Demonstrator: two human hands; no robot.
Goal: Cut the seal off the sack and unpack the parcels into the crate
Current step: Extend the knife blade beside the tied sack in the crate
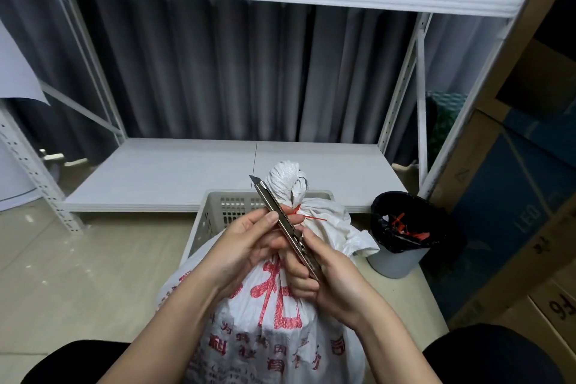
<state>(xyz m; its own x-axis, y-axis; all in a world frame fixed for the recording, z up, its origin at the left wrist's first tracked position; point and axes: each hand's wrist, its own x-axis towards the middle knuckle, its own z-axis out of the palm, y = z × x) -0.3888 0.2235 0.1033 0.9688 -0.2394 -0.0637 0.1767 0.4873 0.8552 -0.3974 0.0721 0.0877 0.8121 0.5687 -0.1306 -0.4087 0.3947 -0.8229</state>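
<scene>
A white woven sack [280, 321] with red print stands between my knees, its neck bunched and tied off by a thin red seal [307, 216]. Both hands hold a metal utility knife [282, 221] in front of the sack's neck, blade tip out and pointing up and away. My right hand [324, 277] grips the knife's handle end, thumb on the slider. My left hand [252, 243] pinches the knife's upper body with thumb and fingers. A pale perforated plastic crate [218, 212] sits on the floor just behind the sack, mostly hidden by it.
A bin with a black liner [402, 234] holding several red seal scraps stands to the right of the crate. A white low shelf board [187, 171] lies behind. Cardboard boxes [514, 196] stack at the right. White rack uprights flank both sides.
</scene>
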